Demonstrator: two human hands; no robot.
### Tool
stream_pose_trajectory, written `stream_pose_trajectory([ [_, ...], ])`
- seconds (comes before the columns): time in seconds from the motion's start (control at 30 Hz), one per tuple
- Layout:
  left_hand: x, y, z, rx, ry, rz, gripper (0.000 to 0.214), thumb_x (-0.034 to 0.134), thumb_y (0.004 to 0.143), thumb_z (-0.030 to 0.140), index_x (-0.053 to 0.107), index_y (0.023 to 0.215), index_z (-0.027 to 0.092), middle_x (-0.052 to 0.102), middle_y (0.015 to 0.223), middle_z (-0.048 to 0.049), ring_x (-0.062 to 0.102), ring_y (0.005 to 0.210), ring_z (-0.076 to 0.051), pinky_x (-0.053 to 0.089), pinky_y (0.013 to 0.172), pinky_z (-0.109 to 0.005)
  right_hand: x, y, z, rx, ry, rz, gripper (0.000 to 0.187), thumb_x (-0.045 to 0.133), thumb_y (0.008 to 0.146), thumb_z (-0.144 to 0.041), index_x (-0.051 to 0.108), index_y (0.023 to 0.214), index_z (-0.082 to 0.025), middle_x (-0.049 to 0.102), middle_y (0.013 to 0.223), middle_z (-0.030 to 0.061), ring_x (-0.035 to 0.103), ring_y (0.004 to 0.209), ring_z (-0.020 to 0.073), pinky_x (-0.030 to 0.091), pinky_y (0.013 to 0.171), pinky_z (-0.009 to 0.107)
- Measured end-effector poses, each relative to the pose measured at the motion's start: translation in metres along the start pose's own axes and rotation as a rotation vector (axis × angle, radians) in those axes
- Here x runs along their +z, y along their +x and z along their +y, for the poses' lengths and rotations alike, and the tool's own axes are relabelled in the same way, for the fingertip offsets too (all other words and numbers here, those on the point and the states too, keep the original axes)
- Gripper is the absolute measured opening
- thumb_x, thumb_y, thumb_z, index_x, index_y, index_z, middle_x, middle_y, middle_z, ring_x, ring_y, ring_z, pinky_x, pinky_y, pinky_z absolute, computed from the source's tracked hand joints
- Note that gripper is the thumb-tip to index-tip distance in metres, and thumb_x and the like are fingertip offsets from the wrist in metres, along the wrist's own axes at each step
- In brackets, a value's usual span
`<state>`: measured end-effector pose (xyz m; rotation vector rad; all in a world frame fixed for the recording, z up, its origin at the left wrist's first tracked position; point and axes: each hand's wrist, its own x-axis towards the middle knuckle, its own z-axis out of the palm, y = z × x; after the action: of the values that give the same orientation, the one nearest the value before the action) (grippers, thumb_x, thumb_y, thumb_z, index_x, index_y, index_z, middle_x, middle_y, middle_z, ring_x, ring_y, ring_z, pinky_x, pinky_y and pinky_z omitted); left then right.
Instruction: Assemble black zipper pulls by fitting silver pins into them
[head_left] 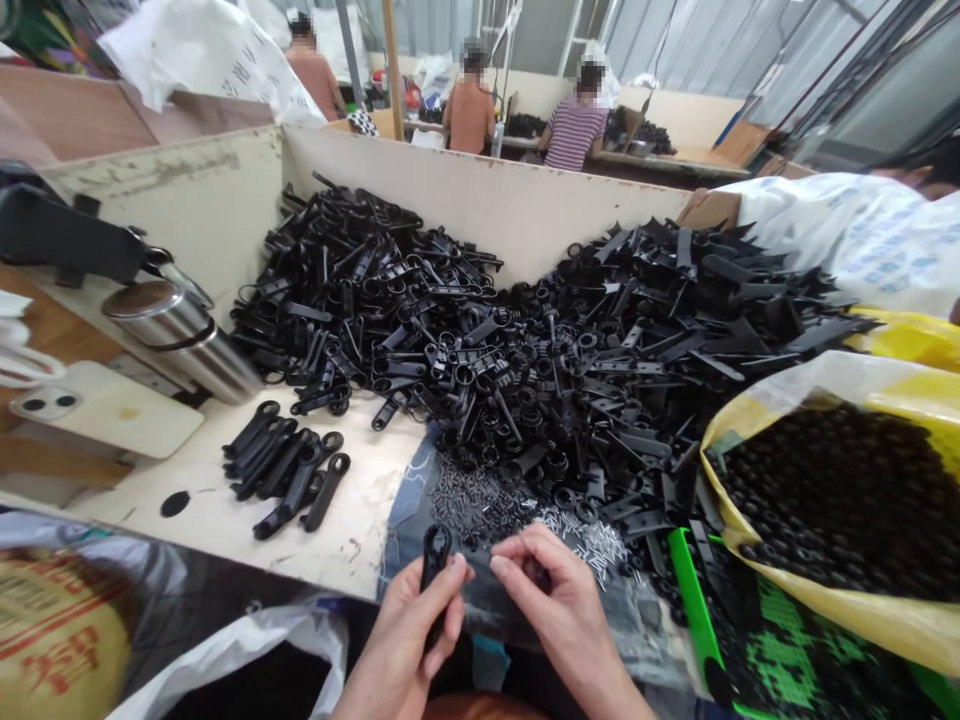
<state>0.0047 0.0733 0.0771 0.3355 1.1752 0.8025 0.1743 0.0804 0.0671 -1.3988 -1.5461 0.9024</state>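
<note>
My left hand [409, 620] is closed around a black plastic handle [436, 548], its ringed end pointing up and away from me. Just to the right, my right hand [562, 605] has thumb and fingers pinched together; whatever sits in them is too small and hidden to make out. Both hands hover over the front edge of a blue cloth [409, 500]. Beyond them on the cloth lie a heap of small dark screws [480, 495] and a scatter of silver pins [600, 545]. A row of similar black handles [289, 465] rests at the left.
Large piles of loose black plastic parts [390, 290] fill the boxed bench. At left stand a steel flask [191, 340] and a phone [112, 410]. A yellow bag [720, 480] of small black pieces sits right, above a green tray [694, 610]. Several people work behind.
</note>
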Motion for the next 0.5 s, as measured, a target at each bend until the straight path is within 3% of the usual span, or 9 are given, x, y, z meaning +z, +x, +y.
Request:
stream_pose_trajectory([
  [0.23, 0.012, 0.013, -0.009, 0.001, -0.066, -0.016, 0.056, 0.091, 0.056, 0.063, 0.059, 0.066, 0.018, 0.043, 0.042, 0.0101, 0.022, 0.037, -0.001, 0.008, 0.035, -0.015, 0.007, 0.003, -0.007, -0.016, 0.127, 0.046, 0.02, 0.068, 0.093, -0.035, 0.076, 0.08, -0.022, 0.067, 0.072, 0.0013, 0.058, 0.059, 0.0157, 0.046, 0.054, 0.024],
  [0.5, 0.016, 0.015, -0.013, 0.041, -0.067, -0.023, 0.057, 0.088, 0.06, 0.064, 0.054, 0.061, 0.017, 0.046, 0.041, 0.0093, 0.021, 0.032, 0.001, 0.009, 0.035, -0.015, 0.005, -0.001, 0.0, -0.091, 0.126, 0.042, 0.015, 0.067, 0.095, -0.027, 0.075, 0.083, -0.023, 0.07, 0.077, 0.0029, 0.065, 0.068, 0.0177, 0.05, 0.059, 0.026],
])
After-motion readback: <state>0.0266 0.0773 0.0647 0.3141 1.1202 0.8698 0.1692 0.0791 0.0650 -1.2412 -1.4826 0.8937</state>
